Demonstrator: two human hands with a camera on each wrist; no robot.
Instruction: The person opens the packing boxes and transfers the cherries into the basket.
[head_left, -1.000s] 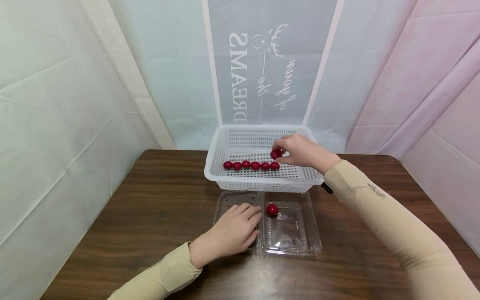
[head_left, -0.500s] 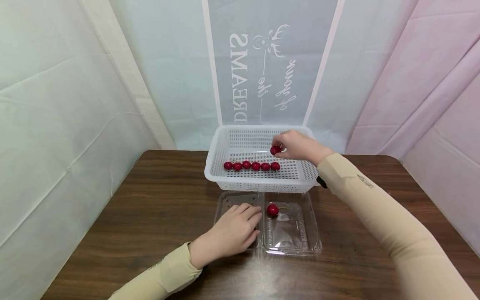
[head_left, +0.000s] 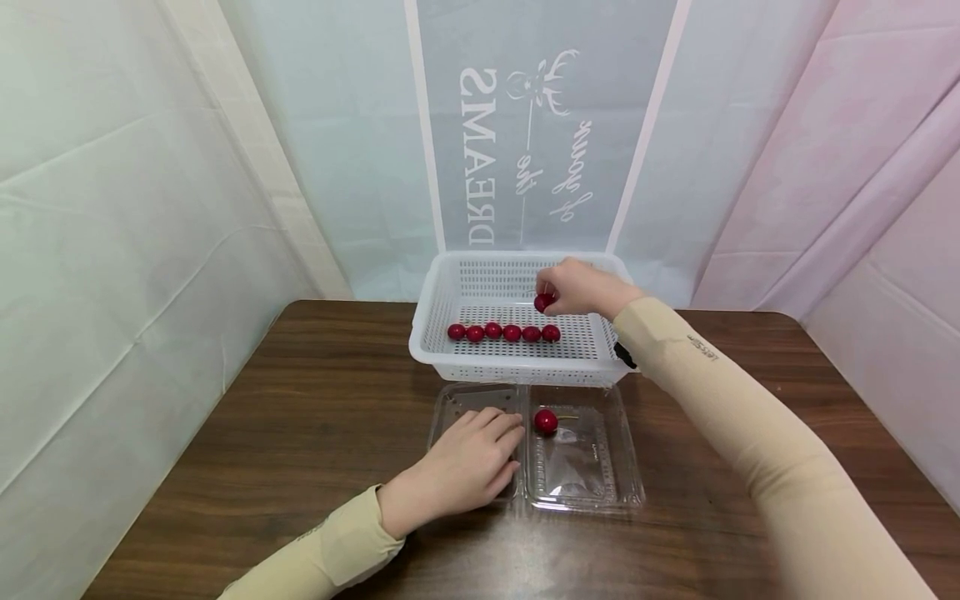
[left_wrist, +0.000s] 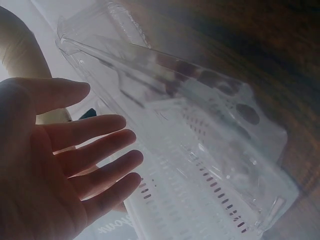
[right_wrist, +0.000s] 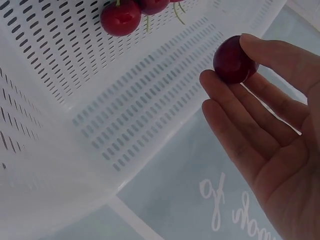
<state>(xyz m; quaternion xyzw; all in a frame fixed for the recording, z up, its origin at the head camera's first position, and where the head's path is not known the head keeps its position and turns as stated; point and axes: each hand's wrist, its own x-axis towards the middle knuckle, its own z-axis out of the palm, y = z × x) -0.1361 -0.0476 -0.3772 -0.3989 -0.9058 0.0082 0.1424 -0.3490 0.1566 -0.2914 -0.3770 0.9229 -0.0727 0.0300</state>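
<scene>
Thumb and fingertips of my right hand [head_left: 581, 287] pinch a dark red cherry [right_wrist: 231, 61] over the inside of a white perforated plastic basket [head_left: 517, 367]. In the head view, a row of several red cherries [head_left: 512, 333] lies on the basket floor, nearer to me than the held one. My left hand [head_left: 472, 458] lies palm down over the left half of an unfolded clear plastic clamshell box [head_left: 573, 479], its fingers loosely extended and holding nothing. One cherry [head_left: 546, 422] with its stem pointing right sits in the box's right half.
The dark wooden table [head_left: 300, 417] carries both containers, the basket behind the clear box. A pale grey curtain [head_left: 517, 125] with white lettering hangs right behind the basket. Light cloth walls [head_left: 135, 208] stand on both sides.
My right hand, still pinching the cherry, has shifted a little left and toward the back of the basket. The left hand and the row of cherries stay in place.
</scene>
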